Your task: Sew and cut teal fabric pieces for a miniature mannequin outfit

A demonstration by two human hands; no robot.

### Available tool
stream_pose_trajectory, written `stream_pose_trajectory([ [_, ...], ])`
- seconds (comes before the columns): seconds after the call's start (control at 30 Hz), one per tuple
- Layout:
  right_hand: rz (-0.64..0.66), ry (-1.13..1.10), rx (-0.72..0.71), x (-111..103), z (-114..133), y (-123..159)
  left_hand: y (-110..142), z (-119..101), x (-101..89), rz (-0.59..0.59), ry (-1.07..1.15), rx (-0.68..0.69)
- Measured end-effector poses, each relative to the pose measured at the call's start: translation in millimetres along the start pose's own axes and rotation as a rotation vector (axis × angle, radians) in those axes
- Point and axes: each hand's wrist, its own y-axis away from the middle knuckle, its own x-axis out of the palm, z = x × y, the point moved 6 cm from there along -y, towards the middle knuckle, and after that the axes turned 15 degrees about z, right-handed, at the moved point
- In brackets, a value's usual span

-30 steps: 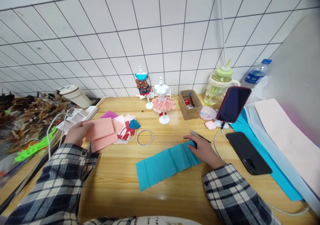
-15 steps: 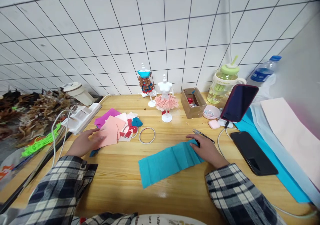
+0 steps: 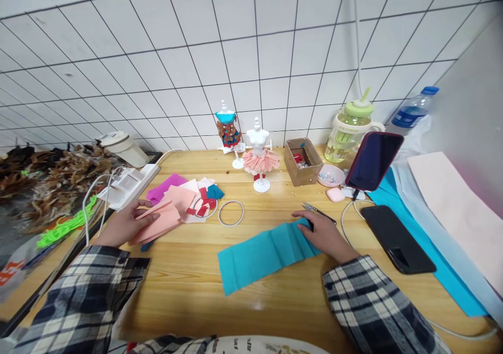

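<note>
On the left of the table my left hand (image 3: pixel 124 224) is closed, thumb on top, around the near edge of some salmon-pink paper pieces (image 3: pixel 157 222). They overlap a pile with a magenta piece (image 3: pixel 167 187), red scraps (image 3: pixel 203 205) and a teal scrap (image 3: pixel 215 191). My right hand (image 3: pixel 325 237) lies over the right end of a creased teal paper strip (image 3: pixel 255 259), thumb and forefinger apart. Just beyond its fingers are small scissors (image 3: pixel 319 213), partly hidden by the hand. A thin white ring (image 3: pixel 231 213) lies between the hands.
Two small mannequins stand at the back, one in a pink skirt (image 3: pixel 261 162), one in a blue-and-brown dress (image 3: pixel 229 131). Right of them are a cardboard box (image 3: pixel 302 174), bead dish (image 3: pixel 330 175), bottle (image 3: pixel 348 133) and phones (image 3: pixel 398 238). A power strip (image 3: pixel 131 186) lies left.
My left hand first held pink pieces raised, then rested loosely on the pile, and now grips pink pieces, shifted toward me and left. My right hand stays on the teal strip.
</note>
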Motion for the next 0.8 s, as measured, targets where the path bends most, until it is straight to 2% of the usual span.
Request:
stream_pose_trajectory([
  [0.17, -0.014, -0.026, -0.02, 0, 0, 0, 15, -30, 15.4, 0.299, 0.11, 0.091],
  [0.2, -0.056, -0.02, -0.022, -4, 3, 2, 20, -41, 19.9, 0.355, 0.134, 0.109],
  [0.27, -0.225, 0.0, -0.01, -20, 12, 9, 31, -68, 30.9, 0.431, 0.116, 0.134],
  [0.33, -0.385, -0.046, -0.013, -35, 29, 19, 45, -111, 48.5, 0.515, 0.045, 0.295],
  [0.37, -0.35, -0.142, -0.063, -36, 40, 21, 52, -134, 59.6, 0.547, 0.001, 0.377],
  [0.43, -0.058, -0.402, -0.228, -22, 70, 21, 66, -178, 86.7, 0.621, -0.051, 0.516],
  [0.47, 0.072, -0.478, -0.292, -13, 85, 23, 71, -197, 99.6, 0.617, -0.075, 0.574],
  [0.53, 0.178, -0.514, -0.279, 3, 102, 26, 79, -228, 122.3, 0.547, -0.086, 0.677],
  [0.6, 0.093, -0.547, -0.183, 9, 101, 28, 80, -244, 141.2, 0.462, -0.008, 0.697],
  [0.67, -0.022, -0.677, -0.102, 10, 89, 30, 81, -251, 160.8, 0.46, 0.105, 0.722],
  [0.73, -0.069, -0.813, -0.065, 9, 73, 32, 82, -248, 179.6, 0.467, 0.162, 0.724],
  [0.77, -0.081, -0.86, -0.052, 7, 64, 34, 82, -245, 185.9, 0.425, 0.182, 0.729],
  [0.8, -0.108, -0.9, -0.033, 4, 55, 37, 83, -241, 189.3, 0.335, 0.195, 0.743],
])
